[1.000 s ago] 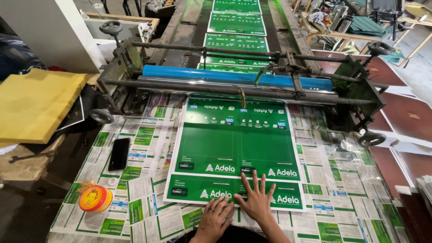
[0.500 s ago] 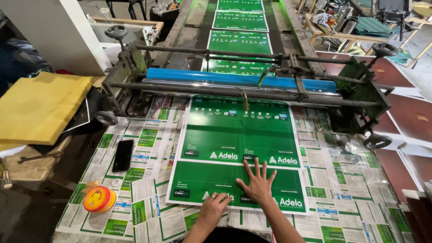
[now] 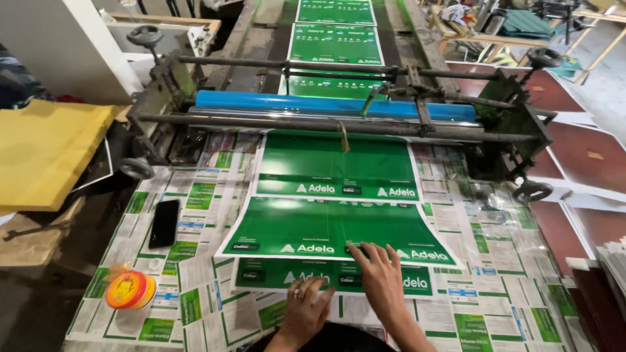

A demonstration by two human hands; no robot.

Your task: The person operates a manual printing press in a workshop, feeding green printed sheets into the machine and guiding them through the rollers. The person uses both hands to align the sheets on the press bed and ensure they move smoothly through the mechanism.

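Glossy green printed sheets (image 3: 326,228) lie flat under the left hand (image 3: 306,311) and right hand (image 3: 381,280), fingers spread apart.

a paper-lined tabletop (image 3: 195,313) is running up to a roller machine with a blue cylinder (image 3: 332,104), daylight glinting on it; a white wall panel (image 3: 59,45) is standing left, dark red boards (image 3: 587,156) are lying right, and wooden furniture (image 3: 482,32) is crowding the far floor.

Phone (image 3: 163,223) left of printed sheets (image 3: 336,228); roller (image 3: 332,106) behind them
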